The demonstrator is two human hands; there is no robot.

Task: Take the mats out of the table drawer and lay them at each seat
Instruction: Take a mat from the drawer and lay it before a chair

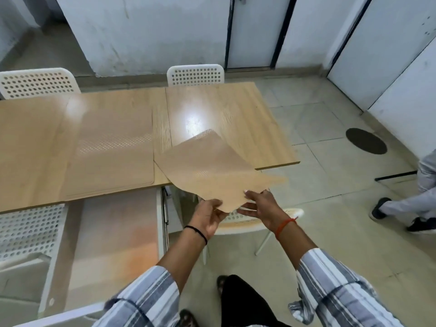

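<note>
A thin, see-through mat (212,168) hangs over the table's near right edge, its far corner curled up. My left hand (208,214) pinches its near corner from below. My right hand (262,205) grips the same edge just to the right, thumb on top. Another see-through mat (111,147) lies flat on the wooden table (236,109), left of the held one, and seems to rest on more mats. The open drawer (118,232) juts out under the table's near edge, with a shiny see-through sheet in it.
White perforated chairs stand at the far side (195,74), far left (37,82), near left (28,230) and under my hands (247,220). Another person's legs and dark shoes (401,211) are on the floor at the right. A round floor cover (365,140) lies beyond.
</note>
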